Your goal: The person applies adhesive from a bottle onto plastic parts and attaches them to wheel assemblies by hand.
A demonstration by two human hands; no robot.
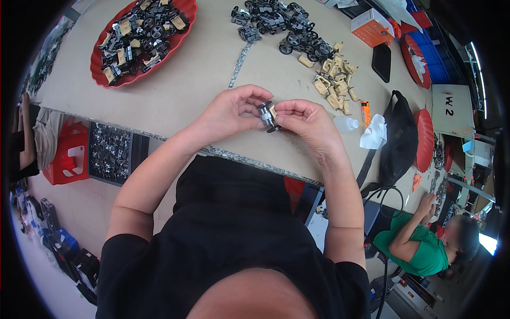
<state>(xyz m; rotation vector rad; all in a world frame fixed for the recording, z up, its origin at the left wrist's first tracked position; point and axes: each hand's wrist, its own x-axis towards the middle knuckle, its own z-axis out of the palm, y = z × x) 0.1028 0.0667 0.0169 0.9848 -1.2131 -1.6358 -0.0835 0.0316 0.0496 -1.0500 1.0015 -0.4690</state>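
Observation:
Near the front edge of the table, both hands meet on a small black and grey toy car chassis with wheels (265, 118), held upright on end. My left hand (227, 112) is closed, gripping it from the left with thumb and fingers. From the right, my right hand (309, 125) pinches a small beige plastic piece (273, 110) against the chassis. Fingertips partly cover this piece, so how far it sits in the chassis is hidden. Further back lie a heap of loose beige pieces (336, 77) and a pile of black wheeled chassis (276, 22).
A scalloped red tray (96, 69) at far left holds chassis with beige pieces. On the right are a white bottle (346, 124), an orange tube (365, 112), tissue (375, 133), a black bag (399, 135), a phone (381, 63) and a box (371, 28). A person in green (419, 247) works beyond.

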